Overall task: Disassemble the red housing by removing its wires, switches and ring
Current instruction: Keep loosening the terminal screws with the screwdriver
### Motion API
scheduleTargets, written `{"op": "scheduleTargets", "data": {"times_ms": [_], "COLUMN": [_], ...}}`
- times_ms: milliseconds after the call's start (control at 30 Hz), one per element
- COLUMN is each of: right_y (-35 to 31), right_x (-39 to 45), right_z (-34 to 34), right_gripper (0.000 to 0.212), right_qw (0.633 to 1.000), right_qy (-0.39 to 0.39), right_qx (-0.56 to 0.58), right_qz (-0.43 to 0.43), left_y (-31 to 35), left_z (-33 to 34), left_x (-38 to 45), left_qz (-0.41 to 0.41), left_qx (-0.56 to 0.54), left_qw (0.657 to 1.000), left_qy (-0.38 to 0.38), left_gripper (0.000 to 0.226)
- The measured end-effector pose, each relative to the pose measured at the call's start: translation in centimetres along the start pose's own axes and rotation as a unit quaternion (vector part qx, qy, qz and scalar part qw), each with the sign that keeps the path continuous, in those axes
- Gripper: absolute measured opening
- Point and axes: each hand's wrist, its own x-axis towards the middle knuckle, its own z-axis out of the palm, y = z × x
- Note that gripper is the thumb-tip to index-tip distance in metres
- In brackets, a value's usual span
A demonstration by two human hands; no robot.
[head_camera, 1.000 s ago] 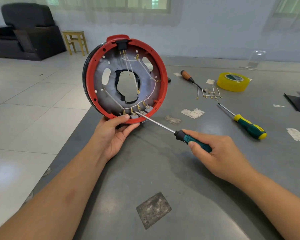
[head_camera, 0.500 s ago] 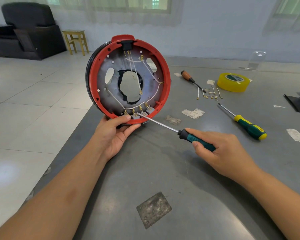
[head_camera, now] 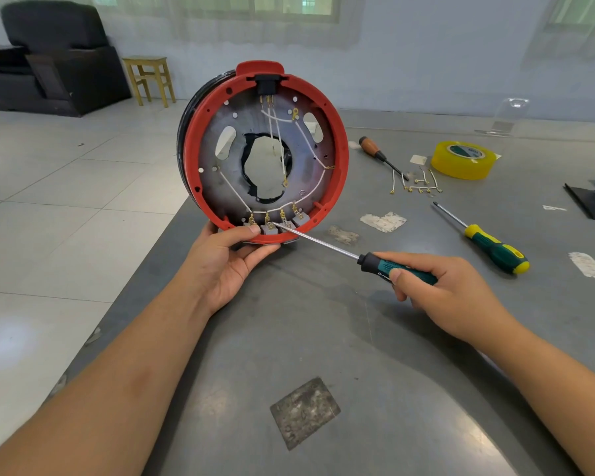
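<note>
Grey tabletop [head_camera: 323, 338] carries a yellow tape roll [head_camera: 463, 159], loose wires [head_camera: 416, 183], a spare green-yellow screwdriver [head_camera: 488, 245] and a wooden-handled one [head_camera: 378, 154] far right. Since a second ago the red housing [head_camera: 265, 152] has shifted slightly right, upright at the table's left edge. The left hand [head_camera: 227, 266] clasps its lower rim, thumb by the switches [head_camera: 275, 223]; the right hand [head_camera: 440, 290] is curled tight around a green screwdriver [head_camera: 368, 259], tip at a switch.

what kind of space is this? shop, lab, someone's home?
Probably a makeshift workshop in an office-like room, not a proper shop. A bare grey metal table holds spare screwdrivers and a roll of yellow tape; behind are a tiled floor, black armchair and wooden stool.
</note>
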Motion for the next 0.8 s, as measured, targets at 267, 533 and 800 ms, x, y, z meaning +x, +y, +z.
{"op": "scheduleTargets", "data": {"times_ms": [267,533,800], "right_y": [-0.4,-0.8,-1.1], "right_x": [0.1,-0.1,-0.1], "right_z": [-0.4,-1.0,-1.0], "right_gripper": [0.041,0.044,0.043], "right_qw": [0.999,0.999,1.0], "right_qy": [0.002,0.013,0.005], "right_qx": [0.038,0.03,0.001], "right_qz": [0.022,0.021,0.018], "left_y": [0.0,0.2,0.2], "left_z": [0.0,0.2,0.4], "left_x": [-0.1,-0.4,-0.6], "left_qz": [0.001,0.0,-0.01], "left_qx": [0.011,0.027,0.038], "left_qw": [1.0,0.999,0.999], "left_qy": [0.0,-0.018,-0.033], "left_gripper": [0.064,0.066,0.065]}}
